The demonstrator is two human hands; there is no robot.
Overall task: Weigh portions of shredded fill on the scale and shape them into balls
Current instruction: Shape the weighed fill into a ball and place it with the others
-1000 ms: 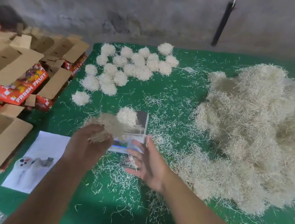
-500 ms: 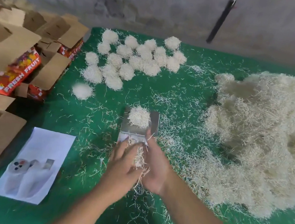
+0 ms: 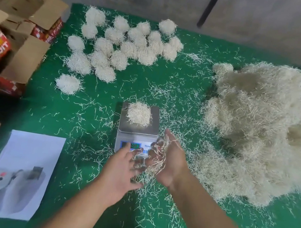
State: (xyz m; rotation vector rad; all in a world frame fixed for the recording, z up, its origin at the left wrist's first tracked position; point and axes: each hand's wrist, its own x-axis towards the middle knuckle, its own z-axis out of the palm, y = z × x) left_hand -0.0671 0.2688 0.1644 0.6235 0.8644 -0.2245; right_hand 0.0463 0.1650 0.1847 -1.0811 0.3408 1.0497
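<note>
Our right hand is turned palm-up with its fingers spread loosely, and a thin tangle of loose shreds lies across its palm and fingers, some strands hanging off toward the cloth. Our left hand hovers just beside it, fingers straight and spread wide, holding nothing. Just beyond the fingertips of both hands stands the scale, with a small portion of fill heaped on its steel platform; the lit display is too blurred to read. Well off past the right hand lies the big pile of shredded fill. Far ahead of the left hand sits the cluster of finished balls on the green cloth. Near the left forearm lies a printed sheet, and open cardboard boxes stand farther out on that side.
</note>
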